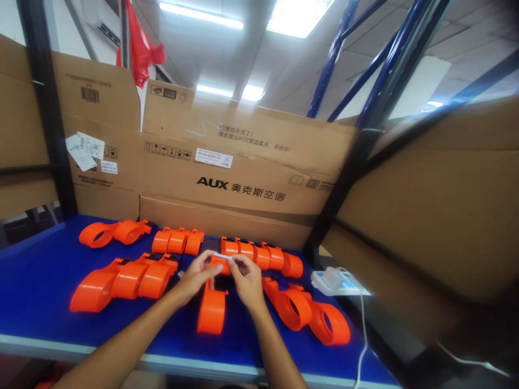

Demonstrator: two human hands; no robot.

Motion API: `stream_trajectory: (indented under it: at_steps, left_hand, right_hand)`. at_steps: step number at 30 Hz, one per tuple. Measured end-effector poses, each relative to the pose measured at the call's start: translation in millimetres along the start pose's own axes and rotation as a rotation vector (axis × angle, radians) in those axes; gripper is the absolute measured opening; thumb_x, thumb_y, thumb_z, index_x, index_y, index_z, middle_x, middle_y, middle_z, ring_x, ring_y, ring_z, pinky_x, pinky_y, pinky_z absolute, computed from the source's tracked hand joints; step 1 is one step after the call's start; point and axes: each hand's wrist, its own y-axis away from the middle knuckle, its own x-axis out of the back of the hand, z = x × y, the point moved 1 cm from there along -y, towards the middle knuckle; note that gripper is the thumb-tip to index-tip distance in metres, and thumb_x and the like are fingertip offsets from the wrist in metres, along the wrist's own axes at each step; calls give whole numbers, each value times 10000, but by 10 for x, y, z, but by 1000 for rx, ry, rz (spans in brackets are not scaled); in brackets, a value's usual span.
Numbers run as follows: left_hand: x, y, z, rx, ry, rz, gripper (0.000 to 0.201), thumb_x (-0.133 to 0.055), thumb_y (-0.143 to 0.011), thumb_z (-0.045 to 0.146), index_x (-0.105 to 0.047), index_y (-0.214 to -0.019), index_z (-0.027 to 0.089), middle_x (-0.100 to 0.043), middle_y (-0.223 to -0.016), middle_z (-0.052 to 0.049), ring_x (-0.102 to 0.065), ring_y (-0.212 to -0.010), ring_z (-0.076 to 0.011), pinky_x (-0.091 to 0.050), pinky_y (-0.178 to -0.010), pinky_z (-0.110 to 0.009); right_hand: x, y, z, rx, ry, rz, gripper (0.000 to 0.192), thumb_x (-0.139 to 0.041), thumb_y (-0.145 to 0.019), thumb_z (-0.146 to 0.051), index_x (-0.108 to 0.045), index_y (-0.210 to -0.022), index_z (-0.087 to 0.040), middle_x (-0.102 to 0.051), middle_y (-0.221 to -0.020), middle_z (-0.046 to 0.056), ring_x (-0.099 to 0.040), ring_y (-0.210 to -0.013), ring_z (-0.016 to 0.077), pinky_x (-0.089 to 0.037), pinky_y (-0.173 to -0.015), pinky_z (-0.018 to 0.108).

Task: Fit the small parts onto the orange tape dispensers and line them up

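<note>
Over the middle of the blue table, an orange plastic ring-shaped piece (pixel 220 263) is pinched between my two hands. My left hand (pixel 201 274) grips its left side, thumb on the front. From the right, my right hand (pixel 248 276) holds it with thumb and fingers. A thin whitish strip (pixel 223 256) lies along its top edge between my fingertips; what it is I cannot tell. Just below stands another orange ring (pixel 212 312), and I cannot tell whether it touches the held one. My fingers hide part of the held piece.
Several orange rings with dark parts lie in groups: back left (pixel 128 231), front left (pixel 128 278), back right (pixel 261 255) and front right (pixel 298 309). A dark flat object (pixel 211 245) sits behind my hands. Cardboard (pixel 243 162) walls the back. A white power strip (pixel 338 282) trails a cable.
</note>
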Motion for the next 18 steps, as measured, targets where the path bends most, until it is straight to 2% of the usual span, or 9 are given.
stream_trajectory:
  at_steps: [5,14,18]
  left_hand:
    - [-39,-3,-6,-9,28,32,467,-816,-683,390,-576,-1028,188,-668,-761,4,-528,-493,-89,-411,-481,-207]
    - [-45,4,52,-62,0,100,458,-794,-708,384,-598,-1068,181,-640,-667,24,-514,-467,-95,-387,-483,-207]
    - [18,0,55,-64,-4,177,479,-795,-696,404,-632,-1075,161,-599,-562,41,-467,-415,-87,-333,-446,-203]
  right_hand:
    - [-1,-13,3,28,19,56,277,-640,-860,-455,-649,-882,-179,-634,-763,36,-582,-695,172,-493,-618,265]
    - [11,-20,-31,18,15,172,263,-627,-859,-444,-636,-844,-182,-658,-798,44,-612,-777,191,-506,-737,307]
    - [46,-37,-17,-4,7,247,296,-627,-850,-477,-636,-829,-183,-659,-756,33,-610,-727,189,-503,-688,301]
